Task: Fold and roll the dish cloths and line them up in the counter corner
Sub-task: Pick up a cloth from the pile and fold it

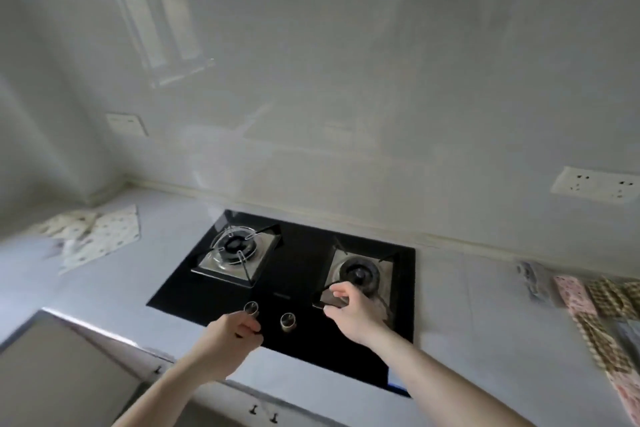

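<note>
Cream spotted dish cloths (98, 236) lie crumpled and partly spread near the left counter corner. More cloths, one pink patterned (575, 295) and one brown checked (609, 298), lie in a heap at the right edge of the counter. My left hand (237, 328) hovers over the front of the hob beside a knob, fingers loosely curled and holding nothing. My right hand (351, 310) hangs above the right burner, fingers relaxed and empty. Both hands are far from either pile of cloths.
A black glass gas hob (298, 274) with two burners and two knobs (287, 320) fills the middle of the grey counter (138, 288). A glossy white wall with sockets (594, 184) runs behind. Cabinet fronts (62, 367) sit below left.
</note>
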